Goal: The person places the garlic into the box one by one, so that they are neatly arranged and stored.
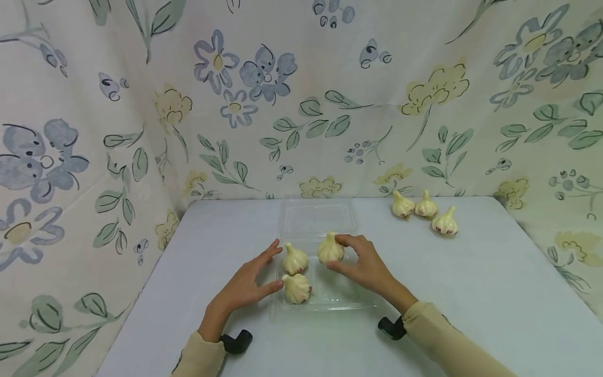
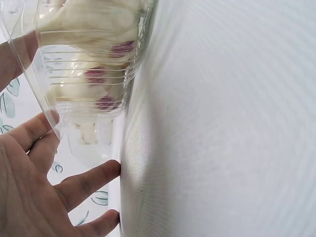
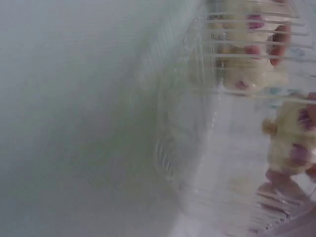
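A clear plastic clamshell box (image 1: 346,296) lies on the table with its lid (image 1: 317,219) folded back away from me. Two garlic bulbs (image 1: 297,289) sit one behind the other in its left half. My right hand (image 1: 369,266) pinches a third garlic bulb (image 1: 331,248) between thumb and fingers, over the box's far middle. In the right wrist view that bulb (image 3: 291,138) appears blurred through the plastic. My left hand (image 1: 245,285) is at the box's left side, fingers spread. The left wrist view shows its fingertips (image 2: 52,117) touching the clear rim.
Several more bulbs are not in the box: a cluster of three garlic bulbs (image 1: 426,205) stands at the table's back right. A white cloth covers the table (image 1: 471,293). Floral curtains (image 1: 301,104) hang behind and along both sides.
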`<state>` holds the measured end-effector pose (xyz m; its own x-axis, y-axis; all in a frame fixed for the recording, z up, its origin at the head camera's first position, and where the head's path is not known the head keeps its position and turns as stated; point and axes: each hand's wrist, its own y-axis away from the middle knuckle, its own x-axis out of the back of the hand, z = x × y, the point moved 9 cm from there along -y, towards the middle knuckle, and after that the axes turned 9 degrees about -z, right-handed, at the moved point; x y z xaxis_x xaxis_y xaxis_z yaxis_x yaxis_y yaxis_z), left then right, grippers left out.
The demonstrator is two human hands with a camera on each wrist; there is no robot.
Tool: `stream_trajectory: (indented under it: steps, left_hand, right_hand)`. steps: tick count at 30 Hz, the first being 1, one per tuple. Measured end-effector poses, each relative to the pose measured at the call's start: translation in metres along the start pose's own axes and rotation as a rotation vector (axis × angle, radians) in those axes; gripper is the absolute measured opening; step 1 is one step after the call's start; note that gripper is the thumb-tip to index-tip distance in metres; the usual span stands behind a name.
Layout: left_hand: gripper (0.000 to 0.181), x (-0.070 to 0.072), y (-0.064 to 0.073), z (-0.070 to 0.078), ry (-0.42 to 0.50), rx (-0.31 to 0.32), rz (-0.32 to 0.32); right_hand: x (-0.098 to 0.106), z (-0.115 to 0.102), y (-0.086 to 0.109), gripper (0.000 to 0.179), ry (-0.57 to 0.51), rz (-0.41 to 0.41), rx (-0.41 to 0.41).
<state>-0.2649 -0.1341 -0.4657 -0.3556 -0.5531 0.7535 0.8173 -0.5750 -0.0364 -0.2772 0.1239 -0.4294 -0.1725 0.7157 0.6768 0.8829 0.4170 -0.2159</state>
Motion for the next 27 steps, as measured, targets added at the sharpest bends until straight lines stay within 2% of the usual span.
stream_trajectory:
  steps: [9, 15, 21, 27]
  left_hand:
    - [0.081, 0.0, 0.0, 0.0, 0.008, 0.003, 0.0]
    - [0.081, 0.0, 0.0, -0.001, 0.004, 0.001, -0.001]
    - [0.081, 0.0, 0.0, 0.0, 0.009, 0.003, 0.0]
    - [0.081, -0.002, 0.0, -0.003, 0.003, 0.011, -0.005]
  right_hand:
    - [-0.008, -0.009, -0.006, 0.061, 0.052, -0.022, 0.042]
    - [-0.012, -0.006, -0.008, 0.062, 0.093, -0.056, 0.006]
    - [-0.018, -0.005, -0.01, 0.062, 0.183, -0.088, -0.027]
    - [-0.023, -0.002, -0.012, 0.061, 0.248, -0.082, -0.063]
